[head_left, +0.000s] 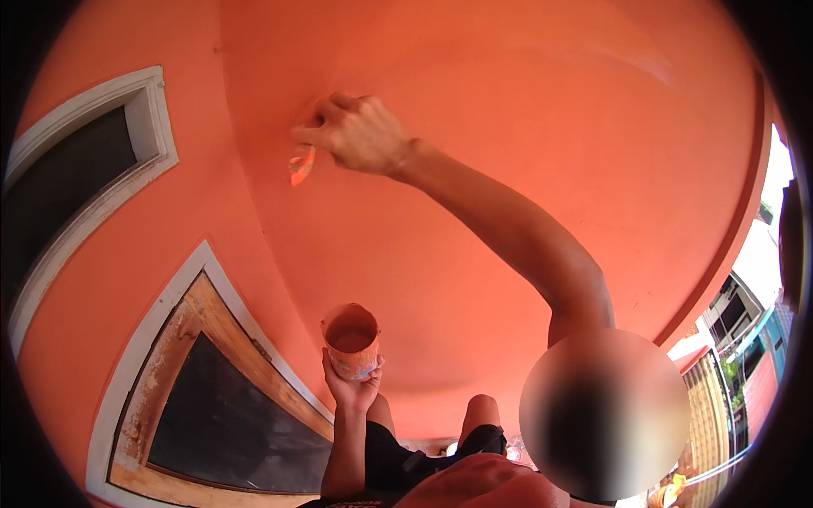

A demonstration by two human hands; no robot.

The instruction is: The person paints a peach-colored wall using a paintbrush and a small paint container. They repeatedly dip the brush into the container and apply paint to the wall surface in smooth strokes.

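My right hand [362, 131] is raised high in front of the orange wall, its fingers closed round a paintbrush. The handle is mostly hidden by the fingers, and the orange-coated bristles of the paintbrush [301, 165] point downward close to the wall. I cannot tell whether they touch it. Lower down, my left hand [354, 388] grips a paint-smeared can [357, 362] from beneath and around its side. The can is upright with its mouth uncovered, and its inside is coated in orange-red; how much paint it holds is hard to tell.
An orange wall [491, 110] curves across the view and meets another at a corner on the left. There, a white-framed window [152, 127] sits above a worn wooden frame [216, 305] with a dark pane. Buildings and a slatted fence [707, 406] show at the right.
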